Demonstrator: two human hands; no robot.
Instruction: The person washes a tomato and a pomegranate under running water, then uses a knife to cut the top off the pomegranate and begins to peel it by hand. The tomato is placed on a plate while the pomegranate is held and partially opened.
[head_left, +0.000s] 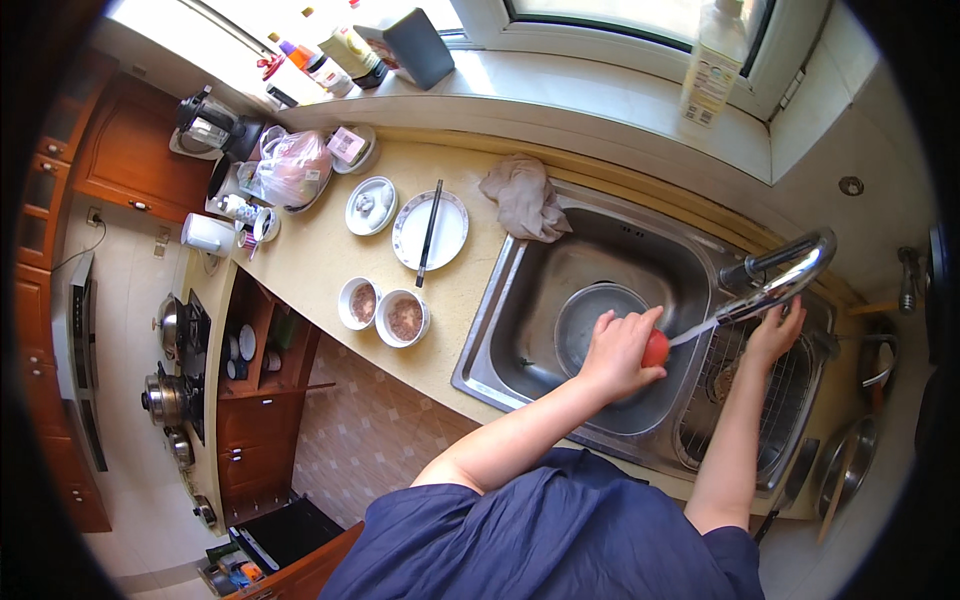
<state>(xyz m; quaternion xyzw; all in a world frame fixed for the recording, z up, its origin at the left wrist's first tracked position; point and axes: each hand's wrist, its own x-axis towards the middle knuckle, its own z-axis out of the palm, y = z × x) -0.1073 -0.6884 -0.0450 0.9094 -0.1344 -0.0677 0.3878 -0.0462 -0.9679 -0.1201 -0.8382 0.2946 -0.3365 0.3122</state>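
Observation:
My left hand (621, 346) grips a round red fruit or vegetable (656, 349), perhaps a tomato, above the large stainless steel sink basin (517, 337). Water (691, 331) runs from the curved chrome faucet (795, 277) onto it. Beneath my left hand sits a round metal bowl (581, 326) in the basin, partly covered by the hand and forearm. My right hand (776, 334) is raised just under the bend of the faucet, fingers apart; whether it touches the metal I cannot tell. Below that hand is a wire rack (776, 405) over the smaller basin.
A crumpled cloth (525, 199) lies at the sink's corner. On the counter are two bowls of brownish food (405, 319), a plate (450, 247) bearing chopsticks (430, 232), and a small white dish (371, 206). A cleaver (799, 469) stands at the right; a drawer (300, 559) hangs open behind.

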